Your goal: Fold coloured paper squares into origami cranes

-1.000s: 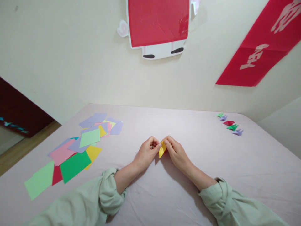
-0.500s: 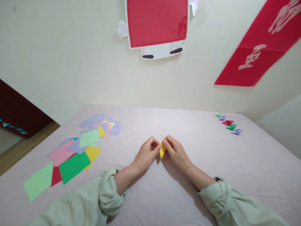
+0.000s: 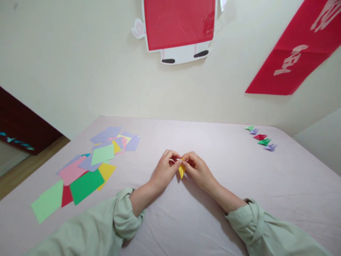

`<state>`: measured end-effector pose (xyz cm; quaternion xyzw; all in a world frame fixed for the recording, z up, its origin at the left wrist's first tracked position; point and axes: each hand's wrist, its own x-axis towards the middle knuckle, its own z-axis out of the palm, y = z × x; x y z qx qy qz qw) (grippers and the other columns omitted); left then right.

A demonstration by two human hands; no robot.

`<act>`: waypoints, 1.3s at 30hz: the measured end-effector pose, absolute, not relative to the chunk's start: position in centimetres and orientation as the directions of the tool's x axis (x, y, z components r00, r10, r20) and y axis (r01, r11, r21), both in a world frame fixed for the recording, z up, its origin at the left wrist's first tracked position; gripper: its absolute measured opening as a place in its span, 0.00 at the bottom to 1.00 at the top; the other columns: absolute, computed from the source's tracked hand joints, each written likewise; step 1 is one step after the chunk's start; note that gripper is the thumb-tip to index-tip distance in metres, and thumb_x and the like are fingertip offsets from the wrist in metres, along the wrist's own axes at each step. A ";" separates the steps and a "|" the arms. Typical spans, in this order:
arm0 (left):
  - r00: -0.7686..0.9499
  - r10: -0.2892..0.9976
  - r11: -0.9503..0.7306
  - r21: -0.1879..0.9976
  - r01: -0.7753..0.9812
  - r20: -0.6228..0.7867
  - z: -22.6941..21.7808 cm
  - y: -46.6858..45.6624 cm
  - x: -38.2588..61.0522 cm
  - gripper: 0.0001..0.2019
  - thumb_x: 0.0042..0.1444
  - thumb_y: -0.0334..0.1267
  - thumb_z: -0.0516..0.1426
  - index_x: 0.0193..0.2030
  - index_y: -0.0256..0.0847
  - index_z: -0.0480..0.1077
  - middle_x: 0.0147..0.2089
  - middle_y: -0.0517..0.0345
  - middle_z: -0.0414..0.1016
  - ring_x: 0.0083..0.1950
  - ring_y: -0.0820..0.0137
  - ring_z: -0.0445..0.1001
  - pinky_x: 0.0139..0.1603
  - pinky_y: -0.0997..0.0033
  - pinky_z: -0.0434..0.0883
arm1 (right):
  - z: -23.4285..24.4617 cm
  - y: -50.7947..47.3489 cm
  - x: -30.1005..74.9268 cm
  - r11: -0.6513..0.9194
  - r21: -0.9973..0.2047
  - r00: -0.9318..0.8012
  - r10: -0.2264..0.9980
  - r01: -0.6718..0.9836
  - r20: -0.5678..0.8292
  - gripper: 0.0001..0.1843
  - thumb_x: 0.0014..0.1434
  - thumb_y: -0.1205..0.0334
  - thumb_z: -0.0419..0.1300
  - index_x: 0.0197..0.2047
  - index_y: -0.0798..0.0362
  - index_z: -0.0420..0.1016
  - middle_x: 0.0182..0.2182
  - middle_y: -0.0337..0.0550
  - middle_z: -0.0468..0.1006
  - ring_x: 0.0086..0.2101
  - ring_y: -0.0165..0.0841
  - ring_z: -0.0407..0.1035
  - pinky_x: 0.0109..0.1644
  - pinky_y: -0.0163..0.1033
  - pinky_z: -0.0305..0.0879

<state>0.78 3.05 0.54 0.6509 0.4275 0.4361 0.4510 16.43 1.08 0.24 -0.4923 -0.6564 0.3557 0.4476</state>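
Pink-clothed bench (image 3: 213, 220) against a cream wall (image 3: 80, 71). Pinched between fingertips of left hand (image 3: 163, 173) and right hand (image 3: 200, 172): small folded yellow paper (image 3: 182, 171), right of the loose coloured paper squares (image 3: 86, 169).

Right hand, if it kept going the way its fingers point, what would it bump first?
The yellow folded paper that the right hand pinches; just beyond, probably the left hand.

A home craft corner: cloth-covered table (image 3: 226, 149), coloured paper squares (image 3: 86, 179), red wall decorations (image 3: 178, 23).
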 end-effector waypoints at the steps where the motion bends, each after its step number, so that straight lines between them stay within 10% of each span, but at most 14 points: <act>1: 0.264 0.943 -0.251 0.953 0.170 0.202 0.7 3.1 0.7 0.05 0.57 0.38 0.58 0.36 0.39 0.70 0.40 0.57 0.69 0.41 0.70 0.72 0.42 0.70 0.71 | 0.2 1.1 16.4 0.268 -0.902 -0.123 0.963 0.338 0.240 0.06 0.62 0.61 0.56 0.34 0.52 0.71 0.33 0.40 0.71 0.32 0.31 0.66 0.35 0.36 0.62; 39: 0.333 0.916 -0.317 0.911 0.263 0.223 1.0 3.3 0.4 0.06 0.58 0.36 0.56 0.31 0.39 0.69 0.35 0.58 0.69 0.39 0.70 0.70 0.40 0.72 0.68 | -0.2 1.1 16.2 0.233 -0.912 -0.160 0.969 0.338 0.189 0.05 0.60 0.63 0.56 0.32 0.51 0.68 0.30 0.39 0.69 0.30 0.31 0.64 0.33 0.37 0.62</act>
